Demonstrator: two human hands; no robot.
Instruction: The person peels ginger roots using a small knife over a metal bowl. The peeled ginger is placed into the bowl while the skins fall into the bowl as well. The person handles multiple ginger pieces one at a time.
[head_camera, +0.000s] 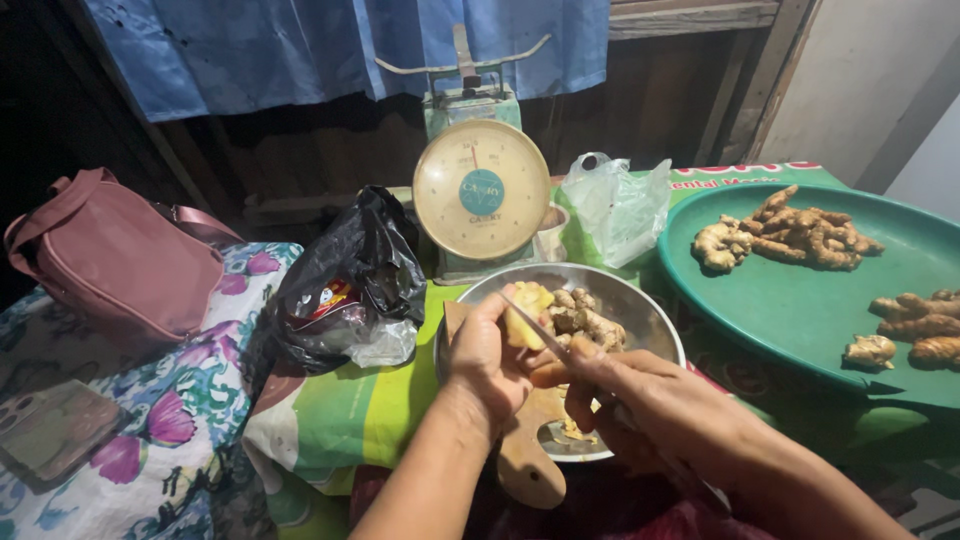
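Ginger piece (527, 312), partly peeled, sits gripped in left hand (487, 362) above the steel bowl (655, 318); right hand (655, 400) fingers close around a knife (537, 326) against it

Market stall: weighing scale (481, 190), ginger tray (800, 310).

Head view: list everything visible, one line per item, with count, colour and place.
ginger piece: one, pale yellow, in the left hand
knife: one, silver blade, in the right hand
bowl: one, steel, centre, holding ginger
cutting board: one, wooden, under the bowl
scale: one, green with cream dial, behind the bowl
tray: one, green, right, ginger on it
black bag: one, left of the scale
clear bag: one, right of the scale
handbag: one, pink, far left
left hand: peeling grip
right hand: on the knife
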